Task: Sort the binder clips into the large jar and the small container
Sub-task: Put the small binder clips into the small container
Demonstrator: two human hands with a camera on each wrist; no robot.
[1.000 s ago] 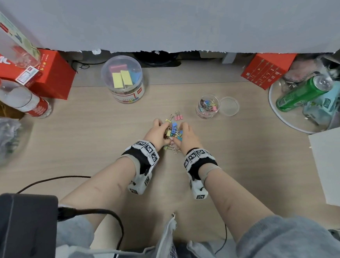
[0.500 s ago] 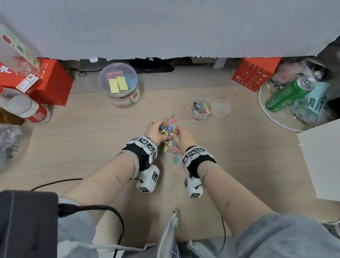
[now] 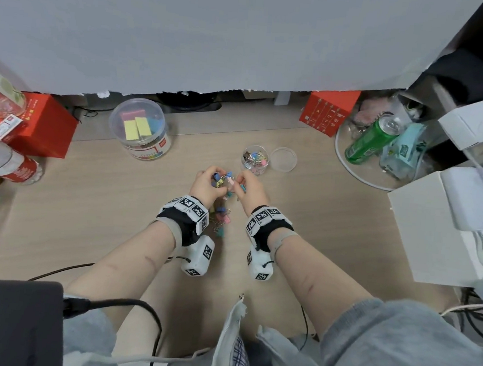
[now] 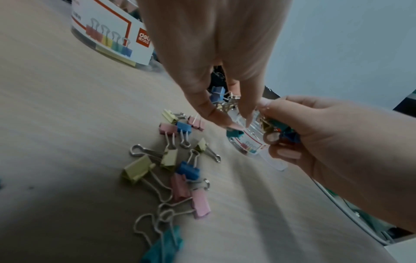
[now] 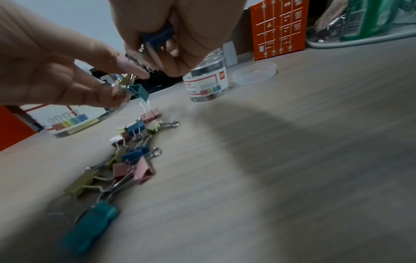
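Observation:
Both hands hover above the desk, each gripping a bunch of small binder clips. My left hand (image 3: 216,179) pinches blue and yellow ones; a teal clip (image 5: 139,91) hangs from its fingers. My right hand (image 3: 238,184) holds a blue clip (image 5: 157,38) and others in its curled fingers. Beneath them lies a loose pile of clips (image 4: 175,160) in pink, yellow, blue and teal. The small container (image 3: 255,159) stands open just beyond my right hand, partly filled, with its lid (image 3: 285,159) beside it. The large jar (image 3: 140,128) stands at the back left with its lid on.
Red boxes (image 3: 45,127) and a bottle (image 3: 7,164) crowd the left side. Another red box (image 3: 328,111), a round tray (image 3: 351,165) with a green can (image 3: 371,139) and white boxes (image 3: 433,226) fill the right. A cable (image 3: 63,270) runs near my left arm.
Both hands have lifted off the pile with clips in their grip and moved slightly toward the small container. Several clips stayed on the desk below.

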